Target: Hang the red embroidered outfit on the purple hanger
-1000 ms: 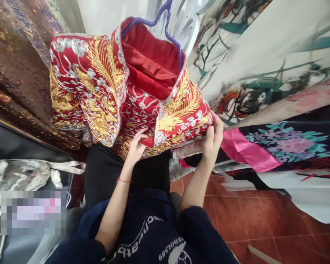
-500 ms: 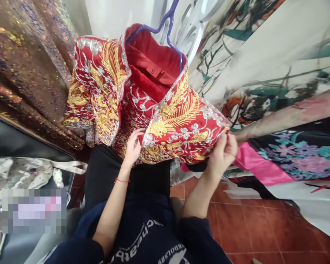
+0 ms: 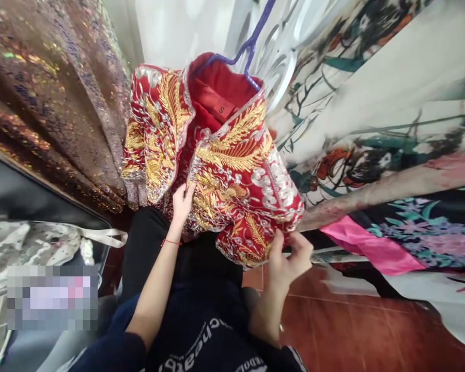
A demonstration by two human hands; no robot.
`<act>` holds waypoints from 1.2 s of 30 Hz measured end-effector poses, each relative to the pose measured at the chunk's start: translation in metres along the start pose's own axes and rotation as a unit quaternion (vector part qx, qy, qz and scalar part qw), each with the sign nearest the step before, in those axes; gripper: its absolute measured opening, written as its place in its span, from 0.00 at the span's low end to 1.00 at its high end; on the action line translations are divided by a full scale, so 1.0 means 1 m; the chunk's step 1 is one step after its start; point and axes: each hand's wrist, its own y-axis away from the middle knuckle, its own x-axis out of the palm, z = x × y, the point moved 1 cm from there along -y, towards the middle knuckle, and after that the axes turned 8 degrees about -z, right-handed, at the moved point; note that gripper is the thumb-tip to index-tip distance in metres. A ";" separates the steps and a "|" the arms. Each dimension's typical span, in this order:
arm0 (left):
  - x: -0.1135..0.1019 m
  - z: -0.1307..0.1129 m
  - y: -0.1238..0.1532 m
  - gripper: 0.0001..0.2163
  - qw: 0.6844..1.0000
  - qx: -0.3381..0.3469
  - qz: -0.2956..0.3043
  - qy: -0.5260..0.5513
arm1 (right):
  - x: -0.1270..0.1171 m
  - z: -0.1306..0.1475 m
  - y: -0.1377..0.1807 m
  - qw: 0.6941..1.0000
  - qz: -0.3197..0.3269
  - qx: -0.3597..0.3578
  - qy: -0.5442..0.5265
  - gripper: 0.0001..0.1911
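Observation:
A red jacket [image 3: 232, 170] with gold and silver embroidery hangs on a purple hanger [image 3: 251, 49] in front of me. Its red lining shows a small size tag. My left hand [image 3: 183, 202] lies flat against the jacket's front panel near the middle opening, fingers extended. My right hand [image 3: 289, 257] pinches the lower edge of the jacket's right side, which is folded over toward the centre.
A brown sequinned garment [image 3: 50, 98] hangs at the left. White floral printed robes [image 3: 372, 103] and a black one with pink trim [image 3: 375, 248] hang at the right. A dark case with pale lace cloth [image 3: 34, 243] lies at the lower left. Red floor tiles [image 3: 356, 330] are below.
My right hand has moved down and left, folding the jacket's right side over the front. My left hand has slid slightly upward on the front panel.

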 end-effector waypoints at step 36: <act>-0.068 -0.044 0.008 0.13 0.944 0.180 -0.008 -0.278 | 0.139 0.029 -0.133 0.978 0.065 -0.196 -0.006 0.29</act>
